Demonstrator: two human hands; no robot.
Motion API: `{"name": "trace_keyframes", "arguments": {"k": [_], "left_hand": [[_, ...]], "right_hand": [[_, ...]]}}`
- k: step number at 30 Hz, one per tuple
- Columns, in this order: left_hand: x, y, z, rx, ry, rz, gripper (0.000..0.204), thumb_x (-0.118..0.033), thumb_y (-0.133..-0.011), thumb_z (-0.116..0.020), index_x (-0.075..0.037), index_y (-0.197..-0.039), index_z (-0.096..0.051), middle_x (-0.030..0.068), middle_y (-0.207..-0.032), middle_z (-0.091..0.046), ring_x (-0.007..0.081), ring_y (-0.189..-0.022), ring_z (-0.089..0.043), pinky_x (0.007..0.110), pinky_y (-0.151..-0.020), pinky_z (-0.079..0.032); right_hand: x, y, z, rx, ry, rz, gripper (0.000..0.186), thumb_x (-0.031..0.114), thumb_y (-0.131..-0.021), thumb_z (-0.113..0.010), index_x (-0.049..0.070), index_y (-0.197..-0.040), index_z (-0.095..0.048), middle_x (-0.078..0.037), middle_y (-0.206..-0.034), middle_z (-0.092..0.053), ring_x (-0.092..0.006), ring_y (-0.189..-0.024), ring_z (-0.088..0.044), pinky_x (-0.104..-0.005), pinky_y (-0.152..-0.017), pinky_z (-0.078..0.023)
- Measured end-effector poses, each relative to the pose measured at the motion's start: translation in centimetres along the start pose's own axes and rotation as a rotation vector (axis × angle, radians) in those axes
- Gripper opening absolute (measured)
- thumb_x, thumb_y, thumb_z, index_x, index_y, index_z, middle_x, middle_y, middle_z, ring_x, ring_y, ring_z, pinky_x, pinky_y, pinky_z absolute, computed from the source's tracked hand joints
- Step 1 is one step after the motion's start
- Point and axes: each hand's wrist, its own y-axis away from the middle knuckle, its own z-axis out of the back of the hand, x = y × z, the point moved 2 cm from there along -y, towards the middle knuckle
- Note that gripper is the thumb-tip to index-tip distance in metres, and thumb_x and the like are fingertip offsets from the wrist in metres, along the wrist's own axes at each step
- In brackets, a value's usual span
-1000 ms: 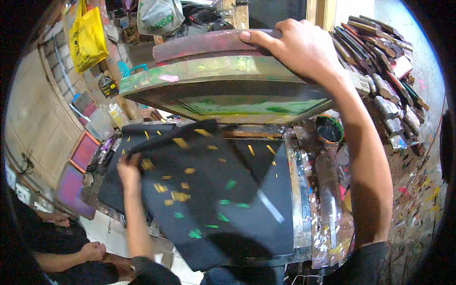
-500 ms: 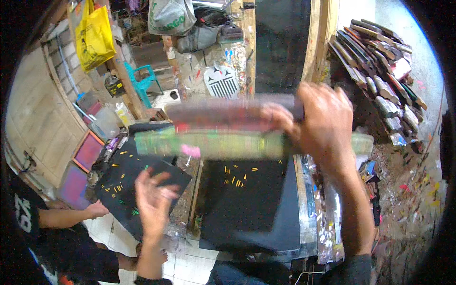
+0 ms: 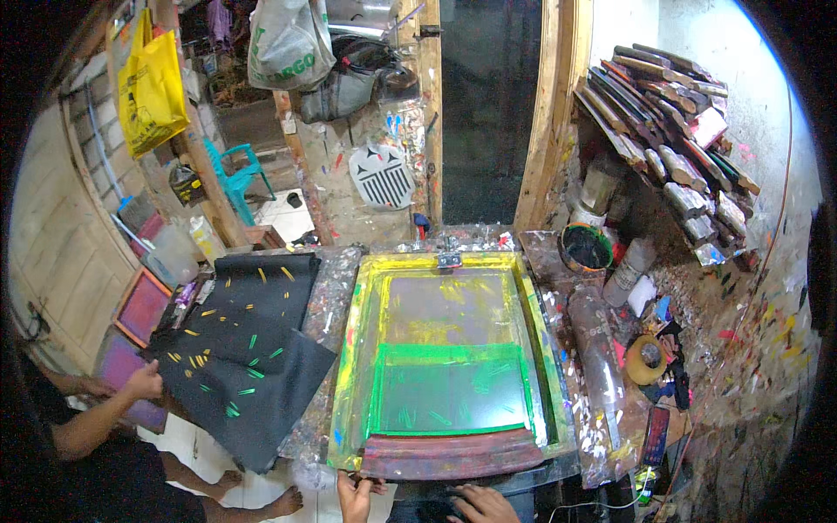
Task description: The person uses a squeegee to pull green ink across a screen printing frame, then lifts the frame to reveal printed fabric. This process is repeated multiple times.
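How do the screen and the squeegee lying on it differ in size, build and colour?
The screen is far larger than the squeegee. The screen is a framed panel; the squeegee is a solid bar. The screen shows mostly yellow and green, the squeegee dull red-brown. Both lie before the person.

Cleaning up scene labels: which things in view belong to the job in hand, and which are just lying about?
Likely in the job:
- paint-stained frame
- reddish bar across its near end
- black sheet with yellow and green marks

Likely just about:
- yellow bag, hanging
- turquoise chair
- whitish bag, hanging
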Motion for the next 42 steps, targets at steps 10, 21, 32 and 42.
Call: {"name": "trace_keyframes", "arguments": {"k": [10, 21, 32, 42], "left_hand": [[0.0, -0.1, -0.3, -0.039, -0.016, 0.010, 0.054, 0.007, -0.094, -0.053, 0.000, -0.145, -0.036, 0.0174, -0.123, -0.061, 0.0257, -0.094, -0.071, 0.040, -0.066, -0.067], [1.7, -0.2, 2.0, 0.038, -0.090, 0.172, 0.040, -0.007, -0.099, -0.053, 0.005, -0.136, -0.042, 0.0233, -0.112, -0.067, 0.0299, -0.081, -0.075, 0.042, -0.066, -0.066], [-14.3, -0.3, -3.2, 0.476, -1.245, -0.115, 0.043, -0.035, -0.099, -0.068, 0.000, -0.122, -0.063, 0.0156, -0.093, -0.075, 0.0303, -0.084, -0.076, 0.041, -0.074, -0.060], [-13.8, -11.1, -7.1, 0.841, -1.330, -0.484, 0.038, -0.030, -0.091, -0.077, -0.001, -0.107, -0.057, 0.0229, -0.094, -0.071, 0.0477, -0.088, -0.069, 0.055, -0.074, -0.056]], "right_hand": [[-2.2, -0.6, -4.0, 0.351, 0.105, -0.283, 0.073, 0.064, -0.095, -0.058, 0.003, -0.134, -0.062, -0.021, -0.110, -0.068, -0.0423, -0.101, -0.063, -0.0570, -0.091, -0.048], [-1.8, -0.8, -3.0, 0.243, 0.071, -0.145, 0.061, 0.052, -0.096, -0.065, 0.002, -0.132, -0.062, -0.018, -0.111, -0.070, -0.0405, -0.107, -0.065, -0.0557, -0.093, -0.048], [-8.6, -3.6, 7.4, 0.260, 0.295, 0.039, 0.045, 0.033, -0.090, -0.075, 0.008, -0.124, -0.062, -0.017, -0.119, -0.064, -0.0367, -0.112, -0.062, -0.0467, -0.092, -0.051], [-12.5, -9.2, 8.3, 0.228, 0.448, 0.032, 0.020, 0.017, -0.086, -0.067, 0.011, -0.104, -0.061, -0.009, -0.083, -0.070, -0.0340, -0.071, -0.070, -0.0488, -0.065, -0.052]]}}
